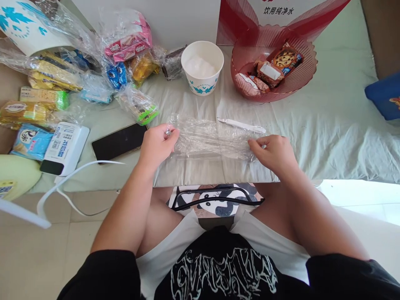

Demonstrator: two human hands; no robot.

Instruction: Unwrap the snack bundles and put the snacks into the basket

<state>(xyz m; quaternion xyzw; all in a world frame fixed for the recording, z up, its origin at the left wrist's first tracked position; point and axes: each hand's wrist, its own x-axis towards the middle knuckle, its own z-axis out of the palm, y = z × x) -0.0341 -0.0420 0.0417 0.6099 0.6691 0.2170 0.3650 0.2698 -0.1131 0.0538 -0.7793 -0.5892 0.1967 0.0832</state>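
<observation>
A clear, crinkled plastic wrapper (pixel 209 139) lies stretched flat on the pale green sheet (pixel 328 125) in front of me. My left hand (pixel 158 143) pinches its left end and my right hand (pixel 273 152) pinches its right end. A white utility knife (pixel 242 125) rests just behind the wrapper. Beyond it stand a white paper cup (pixel 202 66) and a red plastic basket (pixel 300 81) holding several wrapped snacks.
A black phone (pixel 118 141) and a white power bank (pixel 64 148) with a cable lie at the left. Several snack packs in clear bags (pixel 93 62) pile up at the back left. A blue object (pixel 384 96) sits at the right edge. A red and white box (pixel 275 12) stands behind the basket.
</observation>
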